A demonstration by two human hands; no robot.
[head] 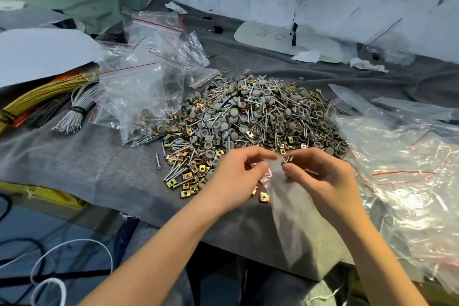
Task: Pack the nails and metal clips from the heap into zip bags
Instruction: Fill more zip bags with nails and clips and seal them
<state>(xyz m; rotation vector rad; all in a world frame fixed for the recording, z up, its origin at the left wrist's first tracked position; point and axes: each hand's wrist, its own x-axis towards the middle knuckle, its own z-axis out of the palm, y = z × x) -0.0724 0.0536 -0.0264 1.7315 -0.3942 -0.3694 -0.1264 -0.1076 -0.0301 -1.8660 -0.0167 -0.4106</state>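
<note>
A big heap [253, 117] of nails, grey caps and brass-coloured metal clips lies on the grey cloth [99, 169] in front of me. My left hand [236, 176] and my right hand [320, 176] hold a small clear zip bag [293, 211] by its mouth, just at the near edge of the heap. The bag hangs down toward me, blurred. My right hand's fingertips also pinch a small metal clip [288, 158] at the bag's opening. A filled zip bag [144, 107] with caps, clips and nails stands left of the heap.
Several empty zip bags [161, 40] lie behind the filled one. A pile of clear bags [407, 156] spreads at the right. Bundles of yellow and grey wires [62, 104] lie at the left under a white sheet [42, 52]. A wall rises behind the table.
</note>
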